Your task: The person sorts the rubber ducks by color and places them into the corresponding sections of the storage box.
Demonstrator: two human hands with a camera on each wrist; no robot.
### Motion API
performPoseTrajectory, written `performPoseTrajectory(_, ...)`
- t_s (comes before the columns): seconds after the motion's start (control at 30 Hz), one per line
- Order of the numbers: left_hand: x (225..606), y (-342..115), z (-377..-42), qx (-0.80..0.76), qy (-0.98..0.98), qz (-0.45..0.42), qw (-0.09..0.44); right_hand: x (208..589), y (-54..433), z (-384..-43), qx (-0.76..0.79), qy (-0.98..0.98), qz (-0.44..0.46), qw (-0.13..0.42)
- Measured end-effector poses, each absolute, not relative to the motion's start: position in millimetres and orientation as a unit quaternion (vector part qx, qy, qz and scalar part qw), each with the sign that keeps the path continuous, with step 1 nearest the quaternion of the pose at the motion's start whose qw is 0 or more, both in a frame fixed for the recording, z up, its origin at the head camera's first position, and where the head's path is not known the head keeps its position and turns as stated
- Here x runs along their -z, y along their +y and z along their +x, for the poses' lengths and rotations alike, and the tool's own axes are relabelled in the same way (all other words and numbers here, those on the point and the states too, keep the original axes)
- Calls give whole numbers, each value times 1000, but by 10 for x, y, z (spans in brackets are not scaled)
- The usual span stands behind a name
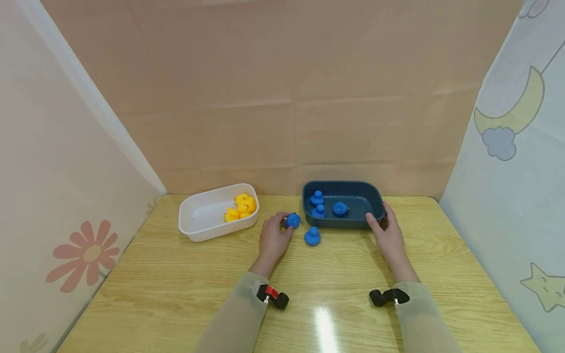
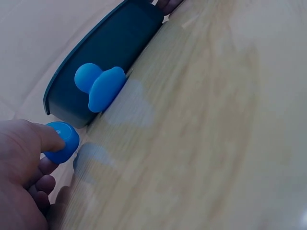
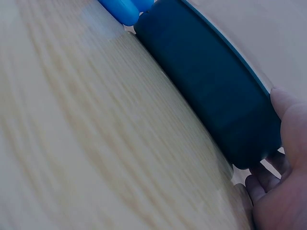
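Note:
Between the thumb and fingers of my left hand (image 1: 272,239) is a blue rubber duck (image 1: 293,220), pinched a little above the wood, as the left wrist view also shows. Another blue rubber duck (image 1: 312,236) sits on the table just in front of the dark blue bin (image 1: 342,222). My right hand (image 1: 389,235) grips that bin at its right end, thumb at the rim and fingers around the outer corner. Inside the bin lie three blue ducks (image 1: 340,209), two at the left side and one near the middle.
To the left stands a white bin (image 1: 197,232) with several yellow rubber ducks (image 1: 244,205) in its right end. Both bins are near the back of the wooden table (image 1: 326,274). A brown backdrop (image 1: 282,122) rises behind them, and patterned cloths hang at both sides.

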State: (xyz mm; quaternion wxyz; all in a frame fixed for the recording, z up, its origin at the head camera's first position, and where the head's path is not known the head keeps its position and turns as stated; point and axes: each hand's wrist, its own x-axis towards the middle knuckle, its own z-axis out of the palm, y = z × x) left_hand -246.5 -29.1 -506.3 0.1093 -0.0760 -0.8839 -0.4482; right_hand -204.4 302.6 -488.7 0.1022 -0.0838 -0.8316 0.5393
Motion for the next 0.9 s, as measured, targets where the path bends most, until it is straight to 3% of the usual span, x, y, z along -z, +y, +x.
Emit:
performPoseTrajectory(0.67,4951,-304,-2445,505,-843,-71,170,4906,3040,-2045,-547,-827,-80,106)
performPoseTrajectory(0.9,4882,-276,-2420,516,-837,-71,168,4895,3036,-2048,-546,-827,-82,105)
